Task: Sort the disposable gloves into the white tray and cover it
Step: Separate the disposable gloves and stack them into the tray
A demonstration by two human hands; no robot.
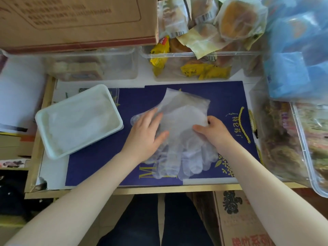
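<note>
Left hand [144, 132] flat, pressing gloves [181, 132]; right hand [212, 131] pinching glove edge.

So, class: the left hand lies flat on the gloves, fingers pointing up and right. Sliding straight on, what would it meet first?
Probably only more of the clear gloves under the left hand, then bare blue mat; depth is uncertain.

The disposable gloves [184, 132] are clear and colourless, showing the navy mat [106, 167] with gold lettering beneath them. Left of the mat, the tray [53, 153] is white. Above it, snack packets [160, 55] are yellow; the bag [298, 55] is pale blue.
</note>
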